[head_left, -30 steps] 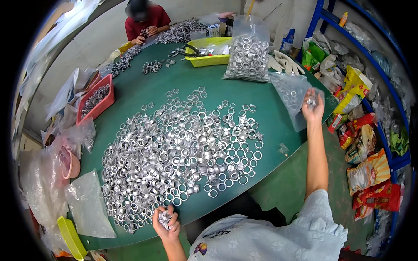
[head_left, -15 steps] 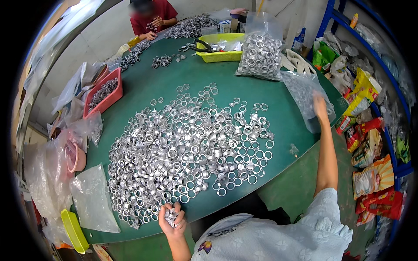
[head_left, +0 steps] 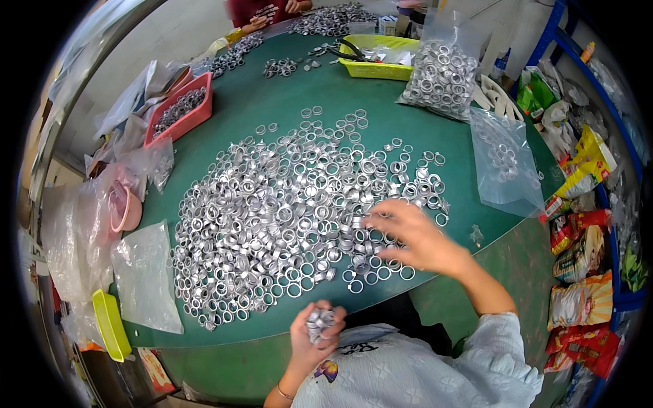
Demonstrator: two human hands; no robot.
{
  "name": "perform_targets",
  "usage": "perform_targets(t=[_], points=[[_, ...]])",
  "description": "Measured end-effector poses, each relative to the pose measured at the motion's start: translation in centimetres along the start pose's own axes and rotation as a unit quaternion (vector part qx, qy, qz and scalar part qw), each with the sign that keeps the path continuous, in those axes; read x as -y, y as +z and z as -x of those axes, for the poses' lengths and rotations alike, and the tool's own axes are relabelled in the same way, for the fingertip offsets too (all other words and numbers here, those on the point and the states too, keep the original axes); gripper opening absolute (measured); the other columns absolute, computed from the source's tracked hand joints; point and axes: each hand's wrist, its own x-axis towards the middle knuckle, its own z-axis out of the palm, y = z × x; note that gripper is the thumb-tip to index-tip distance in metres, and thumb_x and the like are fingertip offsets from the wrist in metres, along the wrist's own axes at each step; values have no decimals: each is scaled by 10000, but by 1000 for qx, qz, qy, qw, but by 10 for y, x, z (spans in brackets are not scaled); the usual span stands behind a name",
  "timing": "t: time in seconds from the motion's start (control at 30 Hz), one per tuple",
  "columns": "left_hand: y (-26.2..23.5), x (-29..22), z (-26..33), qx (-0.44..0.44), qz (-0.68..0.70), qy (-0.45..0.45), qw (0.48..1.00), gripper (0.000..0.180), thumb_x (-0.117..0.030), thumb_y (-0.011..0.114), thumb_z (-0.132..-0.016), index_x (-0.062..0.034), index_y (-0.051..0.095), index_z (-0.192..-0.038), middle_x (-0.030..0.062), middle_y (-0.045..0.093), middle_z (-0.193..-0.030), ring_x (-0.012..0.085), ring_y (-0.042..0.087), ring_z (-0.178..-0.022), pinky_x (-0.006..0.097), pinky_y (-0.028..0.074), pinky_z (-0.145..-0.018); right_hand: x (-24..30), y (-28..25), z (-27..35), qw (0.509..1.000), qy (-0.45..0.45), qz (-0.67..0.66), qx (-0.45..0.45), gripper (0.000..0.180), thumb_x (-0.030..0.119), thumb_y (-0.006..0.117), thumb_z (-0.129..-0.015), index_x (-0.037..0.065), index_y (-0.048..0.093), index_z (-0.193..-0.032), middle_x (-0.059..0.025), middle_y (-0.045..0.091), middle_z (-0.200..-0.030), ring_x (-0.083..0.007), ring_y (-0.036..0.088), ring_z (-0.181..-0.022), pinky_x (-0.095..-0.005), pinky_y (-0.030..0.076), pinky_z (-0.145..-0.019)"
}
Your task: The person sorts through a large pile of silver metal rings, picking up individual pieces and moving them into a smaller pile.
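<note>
A wide heap of silver metal rings (head_left: 262, 211) is spread over the green table (head_left: 272, 102). In my left hand (head_left: 314, 336), close to the table's front edge, the fingers curl round a clump of metal rings (head_left: 320, 323). My right hand (head_left: 418, 238) reaches over the right part of the heap, its fingers spread apart. Nothing shows in its grasp, and whether the fingertips touch the rings I cannot tell. A flat clear plastic bag (head_left: 507, 163) with some rings inside lies at the table's right side.
Behind the heap stand a full bag of rings (head_left: 443, 71) and a yellow-green basket (head_left: 377, 70) with pliers. On the left are a pink bin (head_left: 178, 112) of rings, a pink bucket (head_left: 126, 207) and an empty plastic bag (head_left: 146, 275). A co-worker's hand (head_left: 255, 24) is at the far end.
My right hand has left the bag at the right and come over the heap. My left hand, holding rings, has shifted right, away from the heap's edge. The view has tilted downward.
</note>
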Motion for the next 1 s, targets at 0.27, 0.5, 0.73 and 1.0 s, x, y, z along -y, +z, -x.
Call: perform_targets(t=[0.27, 0.5, 0.73, 1.0], points=[[-21, 12, -2, 90, -38, -43, 994, 343, -337, 379, -906, -52, 545, -1000, 142, 451, -908, 154, 426, -665, 208, 370, -434, -4, 67, -23, 973, -129, 158, 106, 435, 389, 607, -736, 134, 548, -1083, -60, 448, -1239, -273, 317, -1236, -518, 242, -984], [-23, 9, 3, 111, -42, -35, 992, 306, -305, 374, -914, -41, 523, -950, 139, 453, -890, 129, 411, -557, 196, 328, -370, -20, 56, -32, 957, -106, 244, 117, 403, 356, 572, -762, 90, 559, -1064, -21, 445, -1255, -228, 312, -1249, -486, 250, -1000], [-26, 12, 7, 88, -103, -36, 990, 260, -272, 402, -909, -37, 513, -911, 117, 450, -845, 113, 382, -482, 192, 302, -344, -62, 33, -51, 977, -54, 204, 11, 233, 197, 556, -811, 63, 492, -990, -58, 466, -1203, -260, 401, -1175, -417, 321, -936], [-31, 9, 8, 75, -104, 1, 992, 234, -251, 427, -896, -32, 508, -903, 116, 456, -834, 116, 390, -487, 196, 293, -336, -75, 16, -42, 985, 72, 126, -89, 177, 144, 589, -787, 19, 614, -909, -126, 502, -1173, -302, 436, -1123, -396, 330, -931]])
